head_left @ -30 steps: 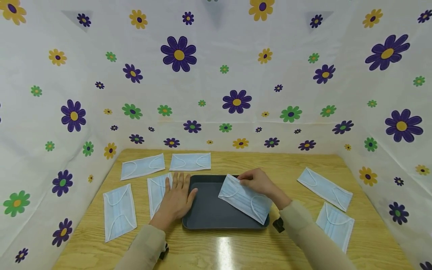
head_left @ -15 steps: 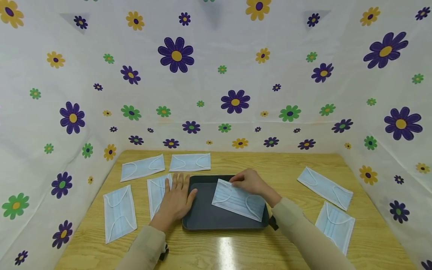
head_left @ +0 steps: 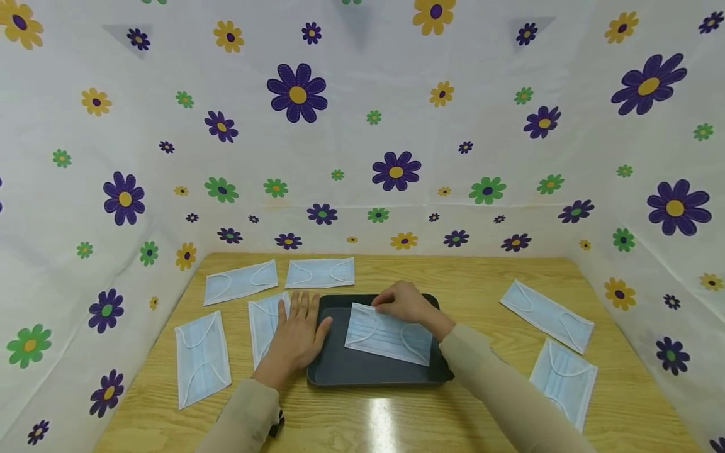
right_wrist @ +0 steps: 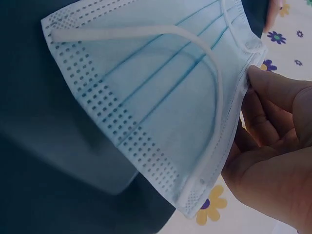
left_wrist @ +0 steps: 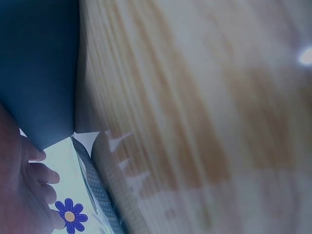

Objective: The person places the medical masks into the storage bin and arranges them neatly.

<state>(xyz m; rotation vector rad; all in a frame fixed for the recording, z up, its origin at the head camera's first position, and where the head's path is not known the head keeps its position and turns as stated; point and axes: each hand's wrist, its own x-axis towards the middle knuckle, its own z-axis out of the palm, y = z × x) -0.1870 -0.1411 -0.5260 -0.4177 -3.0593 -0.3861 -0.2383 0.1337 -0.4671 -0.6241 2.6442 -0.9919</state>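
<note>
My right hand pinches the upper edge of a light blue face mask and holds it over the dark grey tray. In the right wrist view, thumb and fingers of the right hand grip the mask's edge, its white ear loops facing up. My left hand lies flat with straight fingers at the tray's left rim, partly covering another face mask on the table. At the left of the left wrist view, the left hand is partly visible beside the tray.
On the wooden table, a mask lies at the left. Two masks, one angled and one straight, lie at the back left. Two more, an upper mask and a lower mask, lie at the right. Flowered cloth surrounds the table.
My right hand has moved left with the face mask, which now lies more centrally over the tray and is turned closer to level. My left hand has stayed in place.
</note>
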